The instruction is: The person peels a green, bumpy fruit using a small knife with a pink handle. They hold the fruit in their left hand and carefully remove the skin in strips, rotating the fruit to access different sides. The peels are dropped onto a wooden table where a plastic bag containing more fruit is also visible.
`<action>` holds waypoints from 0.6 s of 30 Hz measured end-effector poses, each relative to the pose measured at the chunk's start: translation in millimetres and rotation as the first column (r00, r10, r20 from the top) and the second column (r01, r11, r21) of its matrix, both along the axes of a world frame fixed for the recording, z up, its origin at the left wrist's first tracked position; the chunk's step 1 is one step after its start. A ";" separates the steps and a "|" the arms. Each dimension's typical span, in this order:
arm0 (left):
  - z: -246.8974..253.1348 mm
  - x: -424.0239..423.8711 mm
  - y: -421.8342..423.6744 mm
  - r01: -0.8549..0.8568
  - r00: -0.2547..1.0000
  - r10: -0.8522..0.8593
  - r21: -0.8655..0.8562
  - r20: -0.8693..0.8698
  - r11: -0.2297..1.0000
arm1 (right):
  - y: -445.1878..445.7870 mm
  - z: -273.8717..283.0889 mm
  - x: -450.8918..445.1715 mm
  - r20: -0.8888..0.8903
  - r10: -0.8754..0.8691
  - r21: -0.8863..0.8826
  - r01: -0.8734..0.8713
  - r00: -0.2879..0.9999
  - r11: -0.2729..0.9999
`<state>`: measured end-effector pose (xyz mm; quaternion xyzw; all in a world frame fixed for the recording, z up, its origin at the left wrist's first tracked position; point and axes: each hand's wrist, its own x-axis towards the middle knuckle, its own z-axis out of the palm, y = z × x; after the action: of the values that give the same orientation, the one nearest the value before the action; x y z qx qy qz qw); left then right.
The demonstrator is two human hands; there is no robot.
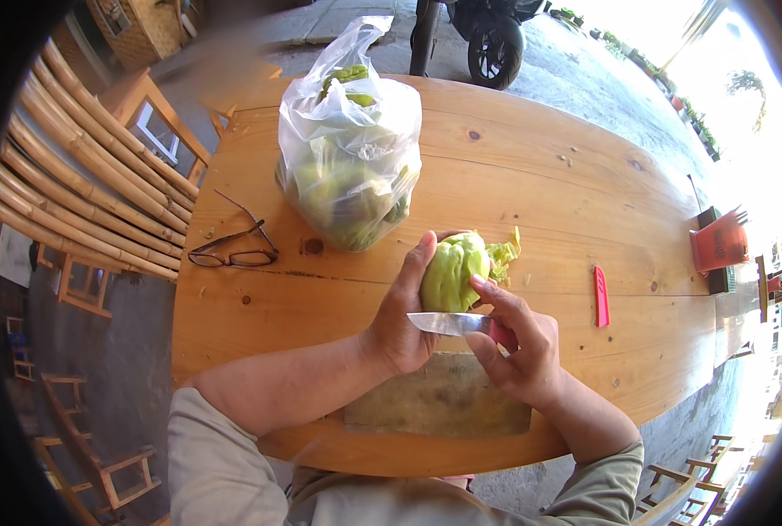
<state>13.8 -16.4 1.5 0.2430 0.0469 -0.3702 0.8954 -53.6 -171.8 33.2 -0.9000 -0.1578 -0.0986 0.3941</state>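
Observation:
A pale green chayote (452,275) is held up in my left hand (407,315), its thumb along the left side. My right hand (522,335) grips a small paring knife (453,323) by its red handle, the blade pointing left just below the chayote. The right index finger touches the chayote's right side. Green peelings (504,255) lie on the table behind the fruit. Under my hands a worn wooden cutting board (440,398) lies at the table's near edge. Beyond, a clear plastic bag (350,151) filled with more chayotes stands on the table.
Folded-open eyeglasses (233,253) lie left on the wooden table (542,177). A pink knife sheath (601,296) lies to the right, with an orange container (720,242) near the far right edge. A bamboo backrest (95,164) borders the left; a motorcycle (493,46) stands beyond.

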 end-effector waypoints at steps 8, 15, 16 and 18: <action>0.9 -0.5 0.9 0.055 0.997 -0.060 -0.123 -0.042 0.991 | 2.9 -5.7 0.8 0.062 0.026 0.047 -0.029 0.998 0.998; -0.3 -2.5 -0.1 0.036 0.997 -0.044 -0.121 -0.070 0.992 | 4.4 -9.6 3.5 0.093 0.005 0.037 -0.009 0.996 0.999; -0.3 -2.9 -1.0 0.032 0.996 -0.041 -0.117 -0.074 0.993 | 4.0 -11.8 4.3 0.103 0.003 0.040 -0.007 0.995 0.999; 0.7 -3.1 -0.8 0.024 0.997 -0.031 -0.114 -0.064 0.993 | 4.1 -12.4 5.1 0.110 -0.003 0.043 -0.002 0.994 0.999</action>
<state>10.7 -17.2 2.2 0.1804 0.0518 -0.3923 0.9005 -48.5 -167.7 20.8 -0.8846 -0.1770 -0.1513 0.4040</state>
